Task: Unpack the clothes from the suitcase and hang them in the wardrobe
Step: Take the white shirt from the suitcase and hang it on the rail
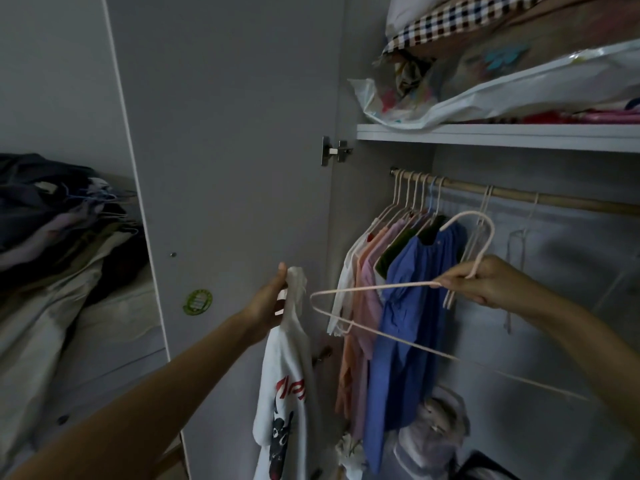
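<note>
White shirt [287,368]: hangs from left hand [268,303], pinched at its top.
Hanger [408,299]: gripped by right hand [485,282]; tip points left, toward shirt, near.

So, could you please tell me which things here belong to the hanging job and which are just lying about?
Job: white T-shirt in left hand; pink hanger in right hand; wardrobe rail.

Lying about: bagged bedding; clothes pile.

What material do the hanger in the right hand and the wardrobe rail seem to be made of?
Hanger: probably coated wire; it is thin, with a matte pale pink surface.
Rail: looks like wood, or a wood-look finish; it is tan and not shiny. The dim light leaves both uncertain.
</note>
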